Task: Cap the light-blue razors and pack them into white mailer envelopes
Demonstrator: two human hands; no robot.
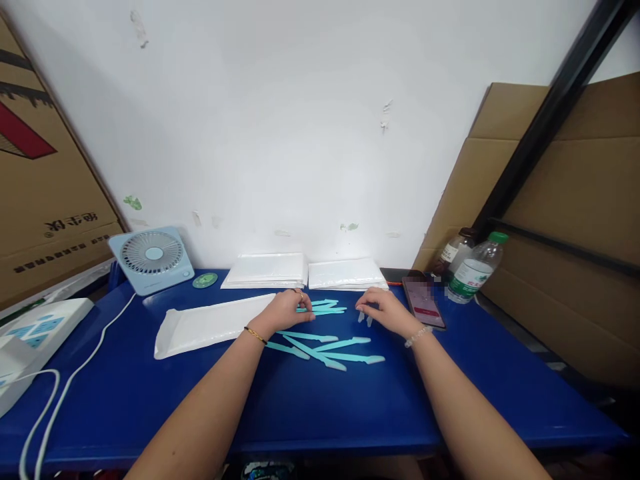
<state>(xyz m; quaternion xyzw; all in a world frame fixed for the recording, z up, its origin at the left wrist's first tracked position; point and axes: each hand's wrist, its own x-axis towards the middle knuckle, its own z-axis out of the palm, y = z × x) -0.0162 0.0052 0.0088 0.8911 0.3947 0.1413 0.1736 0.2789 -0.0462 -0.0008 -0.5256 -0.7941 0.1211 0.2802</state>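
- Head view: the left grip [311, 314], near the middle of the frame, has its thumb and fingers curled towards each other; whether anything is pinched between them cannot be told.
- Slim turquoise plastic sticks with pale ends [333, 303] form an upper group at the left grip, partly hidden by its fingers and reaching out to the right of them.
- More of these sticks, five in a loose, crossing fan [325, 357], lie below the left grip, pale ends pointing right; some of their left parts are covered by the wrist.
- The right grip [359, 309], right of centre, is bent with thumb and forefinger close together. Two small translucent pieces [361, 318] show just beneath its fingers; held or lying loose, I cannot tell.
- The upper sticks lie between the two grips, their right ends near the right fingertips.
- A long white padded envelope [210, 327] lies left of the left grip, its right end beside that hand.
- Behind the hands, two stacks of white padded envelopes [265, 270] sit side by side along the white wall [280, 133].
- On the blue tabletop [320, 407], a pale blue square fan [154, 254] stands at left and a dark-framed phone [424, 303] lies at right, near a clear green-capped bottle [473, 273].
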